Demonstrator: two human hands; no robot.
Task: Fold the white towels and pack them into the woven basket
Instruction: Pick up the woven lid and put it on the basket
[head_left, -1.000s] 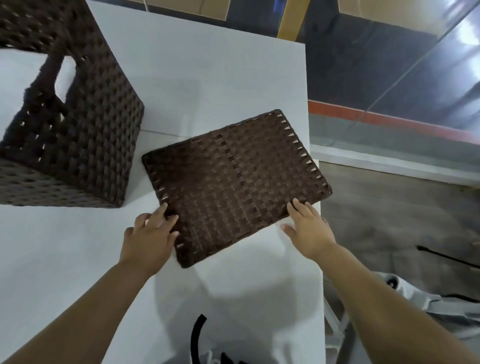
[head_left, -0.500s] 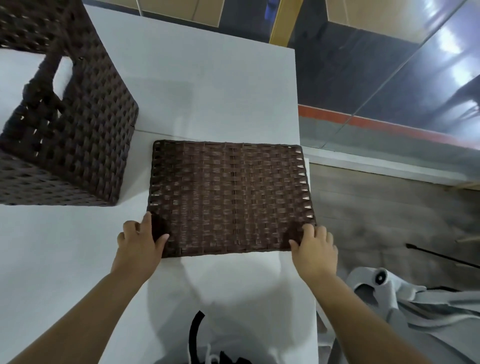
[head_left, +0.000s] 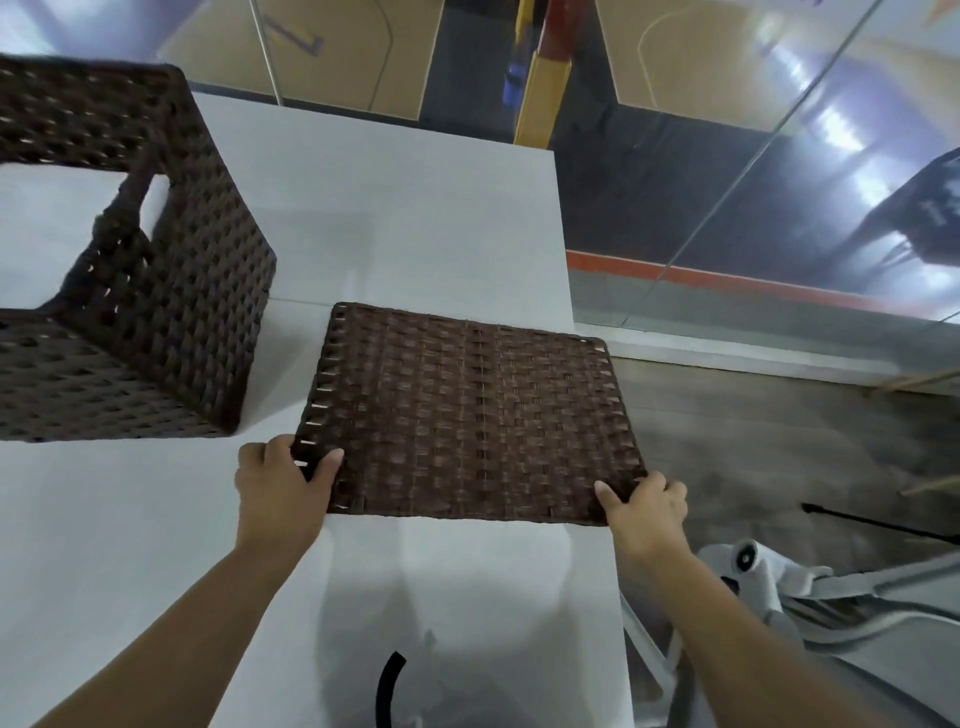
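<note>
A flat dark brown woven lid (head_left: 467, 410) is held just above the white table (head_left: 389, 208). My left hand (head_left: 283, 480) grips its near left corner, thumb on top. My right hand (head_left: 647, 506) grips its near right corner the same way. The dark brown woven basket (head_left: 171, 291) stands at the left with its open top toward me and something white (head_left: 47, 228) filling its inside. Whether that white mass is folded towels I cannot tell.
The table's right edge runs just past the lid, with a wooden floor (head_left: 779, 441) below. A white chair frame (head_left: 779, 587) sits at the lower right beside my right arm. A black curved strap (head_left: 387, 686) hangs at the bottom centre.
The lid was turned from a skewed angle to square with me. Both hands went from touching its edge to gripping its near corners, and its near edge has lifted.
</note>
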